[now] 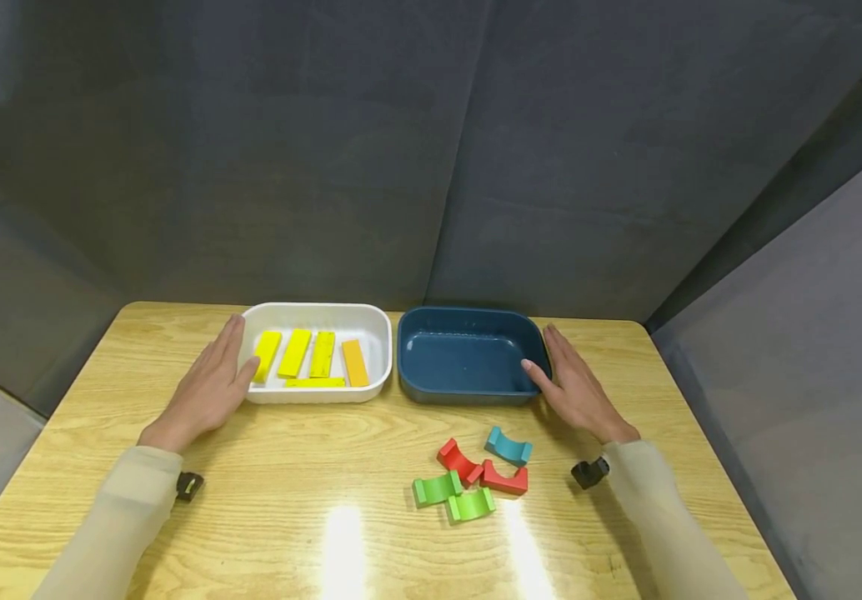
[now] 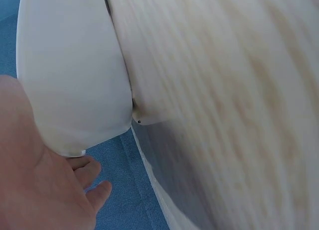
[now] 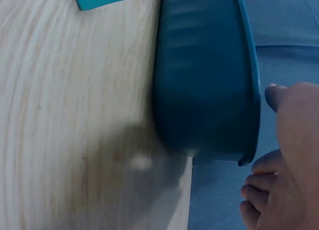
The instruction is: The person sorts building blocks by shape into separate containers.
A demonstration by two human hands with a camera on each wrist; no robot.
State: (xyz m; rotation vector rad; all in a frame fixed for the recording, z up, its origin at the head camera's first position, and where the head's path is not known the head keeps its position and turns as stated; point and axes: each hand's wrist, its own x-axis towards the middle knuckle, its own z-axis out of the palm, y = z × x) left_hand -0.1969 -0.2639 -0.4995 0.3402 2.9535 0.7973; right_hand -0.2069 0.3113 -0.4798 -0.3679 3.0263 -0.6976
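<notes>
Flat, relaxed left hand [image 1: 209, 385] against white plastic tray [image 1: 316, 395] of yellow wooden bars at 11 o'clock; flat right hand [image 1: 577, 385] against dark blue plastic tray [image 1: 468, 392] at 1 o'clock; best nudged evenly, palms low

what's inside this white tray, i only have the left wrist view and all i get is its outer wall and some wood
Observer: In the head view the white tray holds five flat bars: four yellow bars and one orange bar.
Operator: is my other hand doing anything
Observer: The right hand lies flat on the table with straight fingers, its thumb touching the right end of a blue tray.
Operator: anything in that one
Observer: Nothing shows in it from the head view.
Operator: any loose pieces around
Observer: Yes, five arch-shaped blocks lie in front of the blue tray: two red blocks, two green blocks and one teal block.
</notes>
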